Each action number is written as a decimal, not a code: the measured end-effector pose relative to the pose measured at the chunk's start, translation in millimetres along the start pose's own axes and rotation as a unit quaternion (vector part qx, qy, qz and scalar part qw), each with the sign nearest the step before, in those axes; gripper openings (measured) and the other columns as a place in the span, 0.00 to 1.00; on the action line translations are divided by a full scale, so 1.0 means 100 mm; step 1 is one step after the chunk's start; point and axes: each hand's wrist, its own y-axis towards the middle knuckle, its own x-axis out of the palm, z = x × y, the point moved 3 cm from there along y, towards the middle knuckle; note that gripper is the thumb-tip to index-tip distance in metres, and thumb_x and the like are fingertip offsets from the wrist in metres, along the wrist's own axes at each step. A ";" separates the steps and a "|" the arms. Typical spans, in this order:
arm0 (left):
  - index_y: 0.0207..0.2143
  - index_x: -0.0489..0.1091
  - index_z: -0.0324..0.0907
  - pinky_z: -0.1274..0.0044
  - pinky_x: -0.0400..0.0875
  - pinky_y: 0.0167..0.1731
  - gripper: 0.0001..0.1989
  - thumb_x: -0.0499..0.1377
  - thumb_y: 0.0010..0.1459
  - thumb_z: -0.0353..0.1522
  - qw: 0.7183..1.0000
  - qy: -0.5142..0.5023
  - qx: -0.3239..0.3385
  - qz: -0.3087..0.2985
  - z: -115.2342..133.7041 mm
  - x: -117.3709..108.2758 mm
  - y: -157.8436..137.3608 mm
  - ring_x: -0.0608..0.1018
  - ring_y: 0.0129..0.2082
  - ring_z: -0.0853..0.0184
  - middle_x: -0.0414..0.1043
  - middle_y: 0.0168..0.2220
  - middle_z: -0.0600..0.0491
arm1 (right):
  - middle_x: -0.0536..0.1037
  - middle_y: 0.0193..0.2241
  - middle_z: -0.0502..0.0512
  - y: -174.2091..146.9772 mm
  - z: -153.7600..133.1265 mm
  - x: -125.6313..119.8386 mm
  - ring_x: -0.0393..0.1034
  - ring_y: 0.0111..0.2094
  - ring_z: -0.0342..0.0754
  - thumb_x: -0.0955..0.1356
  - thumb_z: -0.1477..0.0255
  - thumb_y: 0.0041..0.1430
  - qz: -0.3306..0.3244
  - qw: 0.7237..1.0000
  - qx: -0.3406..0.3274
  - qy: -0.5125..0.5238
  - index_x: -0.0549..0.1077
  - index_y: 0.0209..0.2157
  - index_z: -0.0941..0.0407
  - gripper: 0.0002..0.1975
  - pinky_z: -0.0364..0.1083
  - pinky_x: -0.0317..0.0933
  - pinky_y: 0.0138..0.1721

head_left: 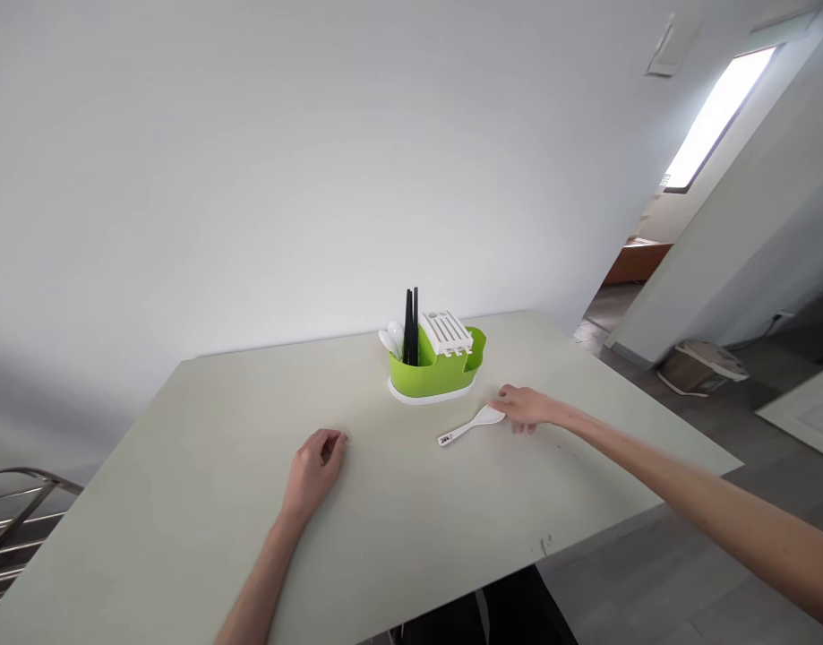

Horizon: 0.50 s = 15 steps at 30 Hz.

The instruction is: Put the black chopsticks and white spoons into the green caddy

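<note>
A white spoon with dark marks at its handle end is low over or on the table, its handle toward the lower left. My right hand has its thumb and fingers closed at the bowl end of this spoon, partly covering it. Loosely curled on the table to the left, my left hand holds nothing that I can see. Beyond both hands stands a green utensil holder on a white base. Black chopsticks and white spoons stand in its left compartment.
A white slotted rack tops the holder's middle. The pale table meets a white wall at the back. A metal rail is at the far left, and a bin stands on the floor at right.
</note>
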 end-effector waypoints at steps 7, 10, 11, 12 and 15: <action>0.35 0.73 0.45 0.74 0.67 0.31 0.18 0.52 0.66 0.47 1.000 -0.001 -0.004 0.003 0.00 -0.01 -0.01 0.73 0.27 0.66 0.75 0.30 0.54 | 0.85 0.33 0.56 -0.04 -0.31 0.17 0.80 0.28 0.46 0.59 0.72 0.69 -0.084 0.982 -0.002 0.170 0.67 0.35 0.52 0.09 0.42 0.65 0.26; 0.34 0.73 0.45 0.74 0.67 0.31 0.18 0.52 0.66 0.47 1.000 0.001 -0.007 -0.001 0.01 -0.02 -0.01 0.73 0.27 0.65 0.75 0.29 0.54 | 0.84 0.33 0.51 -0.11 -0.64 -0.18 0.78 0.28 0.46 0.59 0.68 0.72 -0.020 0.984 -0.059 0.166 0.70 0.39 0.52 0.10 0.43 0.65 0.30; 0.33 0.72 0.46 0.74 0.67 0.31 0.18 0.52 0.66 0.47 1.000 0.002 -0.007 -0.002 0.02 -0.03 -0.01 0.73 0.27 0.65 0.75 0.29 0.54 | 0.83 0.32 0.51 -0.13 -0.76 -0.35 0.76 0.27 0.46 0.59 0.67 0.72 0.028 0.987 -0.082 0.136 0.71 0.40 0.52 0.11 0.44 0.63 0.30; 0.33 0.72 0.46 0.74 0.67 0.31 0.18 0.52 0.66 0.47 1.000 0.002 -0.008 -0.001 0.03 -0.03 -0.01 0.73 0.27 0.65 0.75 0.29 0.54 | 0.83 0.31 0.51 -0.14 -0.87 -0.53 0.76 0.28 0.47 0.59 0.66 0.73 0.076 0.987 -0.101 0.099 0.72 0.41 0.52 0.12 0.44 0.60 0.30; 0.33 0.72 0.46 0.73 0.68 0.31 0.18 0.52 0.66 0.47 1.000 0.000 -0.006 -0.002 0.04 -0.04 -0.01 0.73 0.28 0.64 0.75 0.29 0.53 | 0.84 0.35 0.53 -0.13 -1.16 -1.04 0.75 0.32 0.49 0.58 0.66 0.74 0.222 0.966 -0.128 0.022 0.73 0.48 0.52 0.14 0.44 0.56 0.30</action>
